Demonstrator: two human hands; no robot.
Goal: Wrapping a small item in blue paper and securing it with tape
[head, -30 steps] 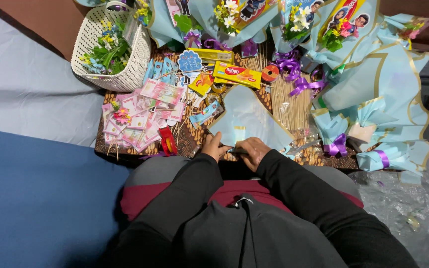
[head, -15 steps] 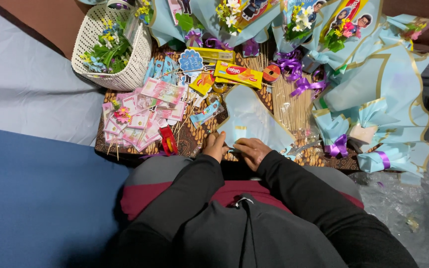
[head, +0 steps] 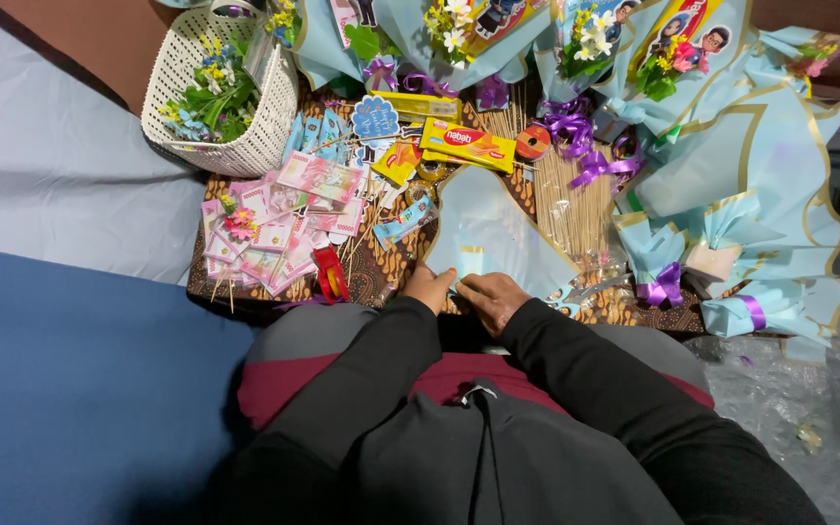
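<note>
A light blue wrapping sheet with a gold edge (head: 498, 228) lies on the low patterned table (head: 386, 272) right in front of me. My left hand (head: 428, 288) and my right hand (head: 493, 295) rest side by side at its near edge, fingers pinched on a small folded blue piece (head: 469, 261). Both arms are in black sleeves. To the left of my hands lies a pile of pink banknotes on sticks (head: 279, 228), with a red tape dispenser (head: 331, 273) beside it.
A white woven basket of artificial flowers (head: 216, 92) stands at the back left. Yellow snack packs (head: 467, 144), purple ribbon (head: 576, 131) and bamboo skewers (head: 576, 209) lie behind the sheet. Blue wrapped bouquets (head: 741, 185) crowd the back and right. Scissors (head: 585, 292) lie near my right hand.
My hands have barely shifted at the near edge of the blue sheet; nothing else has moved.
</note>
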